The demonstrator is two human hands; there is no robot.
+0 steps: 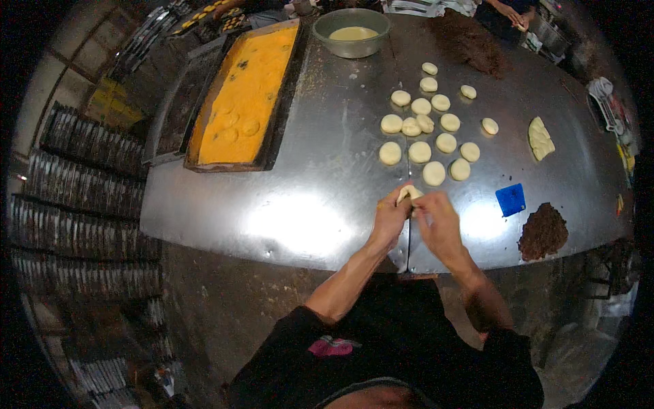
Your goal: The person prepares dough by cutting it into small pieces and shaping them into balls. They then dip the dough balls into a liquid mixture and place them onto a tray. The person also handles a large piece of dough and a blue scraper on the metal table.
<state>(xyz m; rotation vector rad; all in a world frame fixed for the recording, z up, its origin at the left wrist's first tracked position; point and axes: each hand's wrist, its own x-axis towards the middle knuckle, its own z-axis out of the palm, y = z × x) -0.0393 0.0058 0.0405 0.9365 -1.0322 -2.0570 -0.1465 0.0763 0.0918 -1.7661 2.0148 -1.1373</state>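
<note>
Near the front edge of the metal table (332,153), my left hand (391,217) holds a piece of pale dough (409,193). My right hand (438,220), slightly blurred, pinches the same piece from the other side. Part of the dough is hidden by my fingers, so I cannot tell whether anything is inside it. Just beyond my hands lie several round, flattened dough pieces (434,174), two of them touching. A larger irregular slab of dough (541,139) rests apart at the right.
A blue scraper (510,200) and a brown crumbly mound (543,232) lie at right. A larger brown mound (467,43) is at the back. A tray with an orange-yellow layer (245,102) and a bowl of pale liquid (352,43) stand left. Another person's hand (512,15) shows far right.
</note>
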